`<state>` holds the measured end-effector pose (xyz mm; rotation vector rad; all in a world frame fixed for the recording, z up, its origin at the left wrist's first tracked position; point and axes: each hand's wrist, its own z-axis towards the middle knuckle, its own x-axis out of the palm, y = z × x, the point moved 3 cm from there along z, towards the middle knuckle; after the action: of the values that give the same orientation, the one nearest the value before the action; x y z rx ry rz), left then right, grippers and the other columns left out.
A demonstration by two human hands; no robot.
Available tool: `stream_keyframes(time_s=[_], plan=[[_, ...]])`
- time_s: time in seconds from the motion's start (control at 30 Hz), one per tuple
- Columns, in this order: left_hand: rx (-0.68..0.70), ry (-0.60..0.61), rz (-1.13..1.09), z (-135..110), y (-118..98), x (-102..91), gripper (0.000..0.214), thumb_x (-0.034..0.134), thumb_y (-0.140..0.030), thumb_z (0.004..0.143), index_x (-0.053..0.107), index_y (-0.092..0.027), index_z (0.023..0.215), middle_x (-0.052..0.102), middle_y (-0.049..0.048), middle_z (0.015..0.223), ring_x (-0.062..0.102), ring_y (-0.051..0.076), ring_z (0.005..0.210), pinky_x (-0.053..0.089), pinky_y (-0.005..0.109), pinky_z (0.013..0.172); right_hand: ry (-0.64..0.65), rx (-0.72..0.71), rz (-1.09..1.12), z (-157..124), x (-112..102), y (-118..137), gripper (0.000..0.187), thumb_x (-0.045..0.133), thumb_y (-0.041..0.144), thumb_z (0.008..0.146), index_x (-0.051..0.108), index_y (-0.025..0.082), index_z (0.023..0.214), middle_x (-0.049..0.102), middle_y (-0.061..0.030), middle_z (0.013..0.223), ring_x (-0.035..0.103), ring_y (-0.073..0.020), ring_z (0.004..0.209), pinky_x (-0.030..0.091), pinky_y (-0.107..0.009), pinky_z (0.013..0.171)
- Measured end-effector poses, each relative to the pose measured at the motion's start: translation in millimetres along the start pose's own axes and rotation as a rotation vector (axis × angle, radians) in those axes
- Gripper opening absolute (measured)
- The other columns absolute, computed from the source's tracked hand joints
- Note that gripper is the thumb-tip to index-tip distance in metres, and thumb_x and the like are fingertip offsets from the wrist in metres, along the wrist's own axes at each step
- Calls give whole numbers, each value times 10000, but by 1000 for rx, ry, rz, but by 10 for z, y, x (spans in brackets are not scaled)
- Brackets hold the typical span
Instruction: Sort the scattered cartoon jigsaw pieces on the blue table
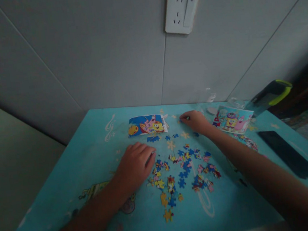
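Observation:
Many small jigsaw pieces (183,168) lie loose on a turquoise cartoon-printed table (66,178). A partly assembled strip of the puzzle (147,125) sits at the far middle. My left hand (137,163) rests palm down on the table just left of the loose pieces, fingers curled together, nothing visible in it. Reaching to the far side, my right hand (196,120) pinches a small puzzle piece (186,118) beside the assembled strip. A printed cartoon picture card (232,120) lies right of that hand.
A dark phone (287,153) lies flat at the table's right. A dark container with a green rim (272,96) and clear plastic stand at the back right. The grey wall behind carries a white socket (182,7).

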<state>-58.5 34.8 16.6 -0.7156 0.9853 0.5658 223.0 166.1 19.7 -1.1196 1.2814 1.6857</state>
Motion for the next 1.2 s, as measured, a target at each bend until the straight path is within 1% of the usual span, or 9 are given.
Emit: stream_keyframes(time_s=[0.13, 0.27, 0.4, 0.47, 0.5, 0.6, 0.7, 1.0, 1.2], plan=[[24, 24, -3, -16, -25, 19, 180, 479, -252, 988, 646, -190, 1017, 656, 48, 936, 554, 228, 921, 406, 407, 848, 10, 22, -32, -17, -44, -145, 245, 598, 263, 895, 776, 219, 1058, 777, -51, 980, 710, -198, 864, 511, -281, 810], [77, 44, 15, -7, -13, 19, 174, 497, -259, 983, 645, -189, 1040, 657, 53, 965, 553, 232, 942, 399, 414, 863, -31, 79, -75, -36, -77, -237, 261, 590, 263, 898, 770, 193, 1074, 765, -85, 1005, 702, -235, 911, 513, -328, 849], [133, 94, 39, 6, -11, 18, 201, 494, -293, 992, 648, -193, 1076, 656, 50, 964, 549, 232, 932, 386, 418, 852, -154, 40, -136, -194, -163, -95, 296, 614, 265, 890, 735, 180, 1147, 696, -141, 1137, 643, -272, 1061, 475, -374, 944], [160, 117, 25, 4, -27, 18, 215, 503, -319, 993, 649, -203, 1100, 656, 47, 980, 550, 228, 940, 381, 412, 853, -181, -42, -88, -379, -204, 70, 272, 607, 265, 905, 732, 187, 1134, 692, -126, 1097, 649, -244, 1002, 485, -351, 911], [171, 129, 14, 2, -39, 17, 224, 509, -335, 992, 651, -208, 1111, 656, 45, 989, 553, 225, 945, 379, 408, 854, -153, -90, -22, -494, -208, 161, 247, 603, 270, 913, 736, 196, 1107, 700, -104, 1048, 657, -219, 939, 494, -330, 873], [188, 153, -6, -4, -83, 3, 234, 521, -369, 987, 666, -225, 1102, 655, 42, 987, 559, 217, 941, 372, 397, 845, 63, -200, 204, -855, -148, 404, 171, 607, 313, 930, 748, 233, 984, 721, -42, 943, 658, -175, 849, 495, -287, 800], [202, 173, -2, -3, -120, -19, 208, 539, -360, 979, 681, -235, 1064, 650, 36, 964, 560, 210, 926, 363, 385, 823, 163, -229, 253, -1094, -69, 525, 132, 658, 327, 902, 754, 252, 953, 718, -29, 905, 649, -180, 840, 485, -300, 796], [191, 218, -1, -7, -116, 9, 153, 587, -333, 955, 668, -208, 987, 635, 40, 951, 548, 209, 917, 359, 379, 817, 160, -182, 292, -1149, 71, 553, 68, 692, 224, 854, 734, 235, 906, 692, -41, 911, 635, -196, 873, 486, -325, 809], [171, 230, -9, -10, -126, 30, 147, 590, -327, 954, 646, -196, 992, 634, 44, 978, 555, 216, 945, 367, 383, 843, 129, -146, 281, -1185, 103, 559, 181, 694, 205, 841, 739, 237, 1013, 697, -58, 981, 634, -212, 922, 486, -354, 855]])
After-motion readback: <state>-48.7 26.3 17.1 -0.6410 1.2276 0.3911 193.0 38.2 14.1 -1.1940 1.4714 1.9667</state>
